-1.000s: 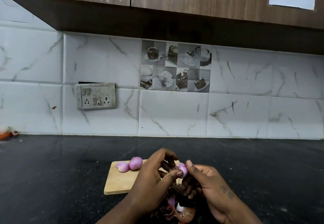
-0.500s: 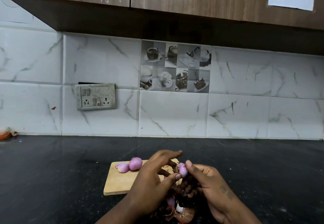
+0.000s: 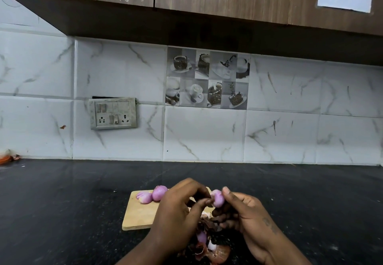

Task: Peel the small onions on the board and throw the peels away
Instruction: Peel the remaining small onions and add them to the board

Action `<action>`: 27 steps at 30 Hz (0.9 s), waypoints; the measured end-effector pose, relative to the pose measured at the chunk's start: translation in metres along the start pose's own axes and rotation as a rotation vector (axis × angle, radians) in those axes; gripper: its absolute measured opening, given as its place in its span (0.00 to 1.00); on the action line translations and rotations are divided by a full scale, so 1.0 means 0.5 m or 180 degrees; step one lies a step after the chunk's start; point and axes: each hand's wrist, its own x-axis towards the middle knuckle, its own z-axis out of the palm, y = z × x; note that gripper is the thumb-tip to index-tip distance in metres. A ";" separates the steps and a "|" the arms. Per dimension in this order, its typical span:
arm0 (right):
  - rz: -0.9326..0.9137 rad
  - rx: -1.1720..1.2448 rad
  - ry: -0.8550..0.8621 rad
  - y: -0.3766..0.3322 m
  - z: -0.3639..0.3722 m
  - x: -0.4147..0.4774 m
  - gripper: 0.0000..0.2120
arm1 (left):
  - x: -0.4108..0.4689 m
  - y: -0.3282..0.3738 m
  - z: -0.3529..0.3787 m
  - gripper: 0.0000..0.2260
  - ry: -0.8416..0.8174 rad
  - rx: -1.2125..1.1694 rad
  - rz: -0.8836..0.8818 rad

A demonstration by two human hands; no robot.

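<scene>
On the black counter (image 3: 62, 202), one wooden board (image 3: 141, 213), two peeled onions (image 3: 159, 193) laid touching at its far edge, left hand (image 3: 176, 213) fingertips pinched on a third onion (image 3: 217, 198), held over the board's right end in the curled fingers of the right hand (image 3: 246, 213), one heap of peels (image 3: 209, 248) below.

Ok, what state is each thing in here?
Held onion: pink, gripped by right hand, pinched by left hand.
Board onions: two, peeled, lying at far edge.
Board: flat on counter.
Peels: heaped below the hands, not yet thrown away.
</scene>
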 end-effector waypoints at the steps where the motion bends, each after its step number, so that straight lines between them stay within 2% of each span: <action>1: -0.0001 0.0108 0.0071 0.000 -0.003 0.002 0.18 | 0.001 -0.002 -0.002 0.09 0.0039 -0.0016 -0.0215; 4: -0.0021 0.0219 0.0141 -0.001 -0.006 0.003 0.18 | 0.002 -0.005 -0.005 0.14 -0.0041 -0.0143 -0.0757; 6: -0.0030 0.0152 0.0091 0.000 -0.005 0.002 0.17 | -0.002 -0.003 -0.004 0.19 -0.0130 0.0094 -0.0615; 11: -0.0059 0.0078 -0.0038 0.001 -0.006 -0.002 0.13 | -0.008 0.011 -0.001 0.23 -0.0202 0.0813 -0.0272; 17: -0.0174 0.0004 -0.0198 0.002 -0.006 -0.004 0.10 | -0.013 0.006 0.010 0.07 -0.0490 0.1127 -0.0080; 22: -0.0173 0.0064 -0.0196 0.009 -0.009 0.000 0.12 | -0.015 0.015 0.010 0.08 -0.0731 0.1101 -0.0047; 27: -0.0319 0.0210 -0.0191 0.012 -0.010 0.002 0.13 | -0.010 0.011 0.006 0.09 -0.0763 0.0743 -0.0073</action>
